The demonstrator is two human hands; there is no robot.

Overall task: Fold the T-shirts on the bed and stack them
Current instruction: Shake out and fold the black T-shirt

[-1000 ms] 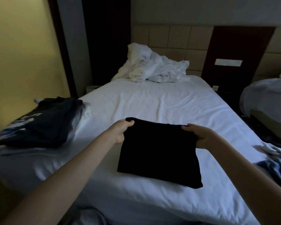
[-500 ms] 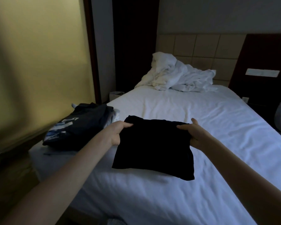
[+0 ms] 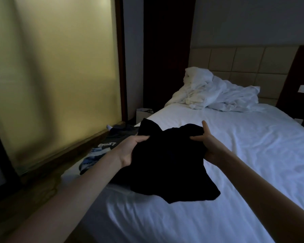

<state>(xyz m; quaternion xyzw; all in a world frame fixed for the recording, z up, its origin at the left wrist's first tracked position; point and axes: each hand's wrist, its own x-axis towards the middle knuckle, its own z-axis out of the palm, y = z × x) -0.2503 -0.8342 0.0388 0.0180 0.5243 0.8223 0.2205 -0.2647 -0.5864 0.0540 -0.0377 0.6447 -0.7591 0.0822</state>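
Shirt pile on bed left edge; T-shirt over it, rightward; bedding heap behind, at bed head.

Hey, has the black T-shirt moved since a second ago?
Yes. The black T-shirt has gone left across the bed: it lay apart from the stack of folded shirts at the bed's left edge, and now it covers part of that stack.

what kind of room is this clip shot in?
Probably a hotel bedroom: a white-sheeted bed, a panelled headboard on the wall behind it, and a crumpled white duvet at its head.
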